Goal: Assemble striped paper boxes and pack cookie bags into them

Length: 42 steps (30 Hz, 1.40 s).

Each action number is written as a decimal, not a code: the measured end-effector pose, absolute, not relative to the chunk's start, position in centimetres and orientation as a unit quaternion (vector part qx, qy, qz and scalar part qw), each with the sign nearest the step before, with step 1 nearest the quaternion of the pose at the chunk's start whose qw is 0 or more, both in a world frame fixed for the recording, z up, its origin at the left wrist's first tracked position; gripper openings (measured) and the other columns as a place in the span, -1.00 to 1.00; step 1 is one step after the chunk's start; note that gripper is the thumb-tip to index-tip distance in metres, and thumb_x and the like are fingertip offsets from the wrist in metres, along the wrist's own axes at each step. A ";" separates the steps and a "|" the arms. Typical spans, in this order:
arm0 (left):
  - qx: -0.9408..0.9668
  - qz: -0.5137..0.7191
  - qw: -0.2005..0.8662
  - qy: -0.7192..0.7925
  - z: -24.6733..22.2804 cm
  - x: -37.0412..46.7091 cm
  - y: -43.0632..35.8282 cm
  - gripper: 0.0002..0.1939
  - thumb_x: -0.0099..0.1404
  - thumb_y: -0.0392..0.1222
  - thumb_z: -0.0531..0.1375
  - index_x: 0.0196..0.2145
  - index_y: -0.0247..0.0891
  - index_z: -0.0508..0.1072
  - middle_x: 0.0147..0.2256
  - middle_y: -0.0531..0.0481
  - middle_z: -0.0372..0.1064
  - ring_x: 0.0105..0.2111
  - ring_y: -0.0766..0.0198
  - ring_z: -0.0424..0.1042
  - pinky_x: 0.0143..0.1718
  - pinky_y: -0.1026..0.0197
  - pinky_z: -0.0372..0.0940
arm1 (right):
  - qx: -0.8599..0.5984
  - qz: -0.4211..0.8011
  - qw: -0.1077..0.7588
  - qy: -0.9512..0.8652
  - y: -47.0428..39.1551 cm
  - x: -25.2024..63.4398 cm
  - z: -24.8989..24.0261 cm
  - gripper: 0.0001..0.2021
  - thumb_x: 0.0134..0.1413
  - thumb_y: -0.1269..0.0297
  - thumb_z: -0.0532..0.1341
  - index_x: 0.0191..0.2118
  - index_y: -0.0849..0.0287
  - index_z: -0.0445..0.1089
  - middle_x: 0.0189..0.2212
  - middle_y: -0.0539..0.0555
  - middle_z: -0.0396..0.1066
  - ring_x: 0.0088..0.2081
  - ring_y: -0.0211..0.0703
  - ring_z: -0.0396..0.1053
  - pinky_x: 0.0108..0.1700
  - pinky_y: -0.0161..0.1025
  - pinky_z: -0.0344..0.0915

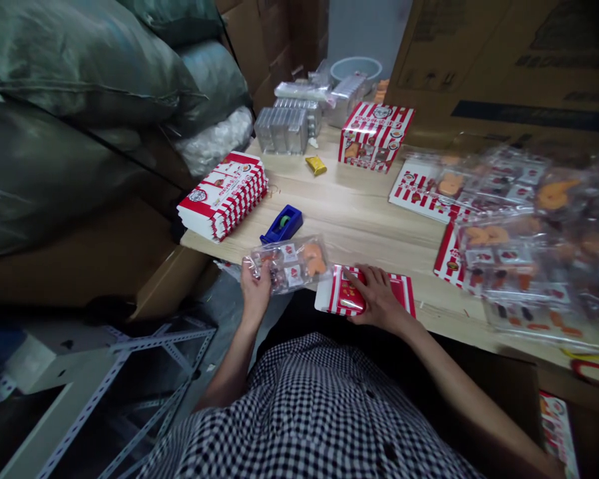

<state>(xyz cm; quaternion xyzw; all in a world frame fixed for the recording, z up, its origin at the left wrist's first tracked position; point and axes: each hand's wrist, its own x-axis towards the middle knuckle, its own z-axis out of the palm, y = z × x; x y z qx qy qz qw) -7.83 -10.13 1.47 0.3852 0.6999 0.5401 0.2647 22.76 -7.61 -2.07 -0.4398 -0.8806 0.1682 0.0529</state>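
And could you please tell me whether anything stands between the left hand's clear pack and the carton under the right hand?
Nothing visible does: the clear pack in the left hand ends close beside the carton, where the right hand rests. The tape dispenser lies beyond the pack, off that line.

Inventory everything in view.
pack: one, clear, centre
carton: one, red-white, centre
tape dispenser: one, blue, centre
packet: one, yellow, centre
carton stack: one, red-white, left
printed box: one, red-white, back
plastic trays: several, clear, back
basin: one, bluish, back
filled packs: many, clear, right
table: one, beige, centre
sacks: several, green, left
bars: several, grey, lower left
large box: one, brown, upper right
shirt: one, black-white, bottom
left hand: one, bare, holding pack
right hand: one, bare, on carton
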 end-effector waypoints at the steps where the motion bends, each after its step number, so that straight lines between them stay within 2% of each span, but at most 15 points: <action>1: 0.389 0.542 0.269 0.695 1.7 -8.1 -10.5 -0.61 0.27 0.03 0.24 -0.06 -0.27 0.42 -0.15 -0.12 0.49 -0.22 0.15 0.50 -0.23 0.20 0.43 | -0.440 0.168 0.055 -0.880 -7.6 22.7 -2.1 0.03 -0.18 -0.02 0.36 0.42 0.11 -0.05 0.33 0.35 -0.04 0.33 0.41 -0.10 0.32 0.26 -0.23; 7: 0.360 0.488 0.437 0.664 2.1 -11.3 -11.1 -0.44 0.19 0.01 0.32 0.08 -0.27 0.37 -0.21 -0.11 0.53 -0.41 0.20 0.51 -0.49 0.22 0.43 | -0.434 0.171 0.050 -0.883 -7.4 23.0 -2.2 0.07 -0.21 0.01 0.38 0.43 0.07 -0.09 0.34 0.32 -0.06 0.34 0.41 -0.12 0.33 0.27 -0.24; 11: 0.374 0.447 0.521 0.623 1.5 -11.8 -9.7 -0.44 0.15 -0.03 0.34 0.06 -0.28 0.40 -0.18 -0.15 0.53 -0.41 0.17 0.53 -0.56 0.22 0.42 | -0.421 0.180 0.039 -0.888 -7.2 23.2 -2.0 0.09 -0.24 -0.01 0.40 0.43 0.07 -0.08 0.35 0.31 -0.08 0.34 0.41 -0.14 0.34 0.27 -0.27; 15: 0.405 0.456 0.482 0.629 1.0 -11.0 -8.4 -0.51 0.16 -0.01 0.33 -0.01 -0.30 0.46 -0.16 -0.14 0.51 -0.41 0.20 0.51 -0.56 0.24 0.41 | -0.414 0.178 0.036 -0.892 -7.0 23.4 -1.7 0.07 -0.26 0.03 0.41 0.41 0.07 -0.02 0.34 0.30 -0.06 0.34 0.37 -0.12 0.35 0.25 -0.25; 19: 0.418 0.458 0.453 0.640 1.3 -10.5 -8.0 -0.49 0.16 -0.03 0.31 0.04 -0.29 0.45 -0.33 -0.03 0.51 -0.51 0.27 0.42 -0.55 0.28 0.35 | -0.408 0.175 0.029 -0.896 -6.9 23.5 -1.5 0.04 -0.26 0.06 0.41 0.39 0.11 0.03 0.35 0.31 -0.07 0.34 0.38 -0.13 0.35 0.25 -0.26; 22: 0.445 0.459 0.409 0.651 1.6 -10.1 -8.0 -0.50 0.18 -0.06 0.29 0.06 -0.27 0.47 -0.36 0.01 0.51 -0.53 0.30 0.38 -0.51 0.30 0.32 | -0.409 0.175 0.017 -0.895 -6.9 23.5 -1.5 0.02 -0.24 0.05 0.40 0.38 0.12 0.05 0.36 0.32 -0.10 0.35 0.41 -0.15 0.35 0.27 -0.28; 27: 0.456 0.485 0.353 0.657 1.9 -8.9 -8.1 -0.56 0.19 -0.10 0.30 0.02 -0.25 0.51 -0.25 -0.06 0.56 -0.30 0.16 0.50 -0.28 0.21 0.40 | -0.425 0.168 0.014 -0.890 -7.2 23.1 -2.2 0.08 -0.27 0.06 0.41 0.41 0.06 -0.04 0.38 0.28 -0.13 0.35 0.46 -0.18 0.33 0.32 -0.29; 31: 0.473 0.504 0.329 0.643 2.5 -8.2 -8.0 -0.59 0.20 -0.10 0.30 0.00 -0.25 0.52 -0.16 -0.08 0.55 -0.12 0.08 0.50 -0.13 0.17 0.40 | -0.433 0.161 0.018 -0.886 -7.4 23.0 -2.5 0.07 -0.28 0.05 0.42 0.40 0.07 -0.02 0.38 0.28 -0.13 0.34 0.45 -0.18 0.35 0.30 -0.31; 34: 0.485 0.503 0.351 0.623 3.1 -8.3 -7.8 -0.57 0.18 -0.09 0.32 0.00 -0.23 0.53 -0.17 -0.07 0.56 -0.09 0.08 0.49 -0.13 0.16 0.41 | -0.427 0.169 0.015 -0.888 -7.3 23.1 -2.1 0.01 -0.23 0.02 0.40 0.38 0.10 0.03 0.37 0.29 -0.13 0.35 0.42 -0.18 0.36 0.28 -0.33; 42: 0.495 0.486 0.368 0.620 3.0 -8.9 -7.1 -0.56 0.20 -0.10 0.30 0.03 -0.25 0.52 -0.21 -0.07 0.56 -0.24 0.14 0.51 -0.21 0.19 0.41 | -0.426 0.170 0.000 -0.888 -7.3 22.8 -1.4 0.02 -0.23 0.04 0.40 0.39 0.09 0.02 0.37 0.31 -0.13 0.35 0.46 -0.19 0.35 0.31 -0.33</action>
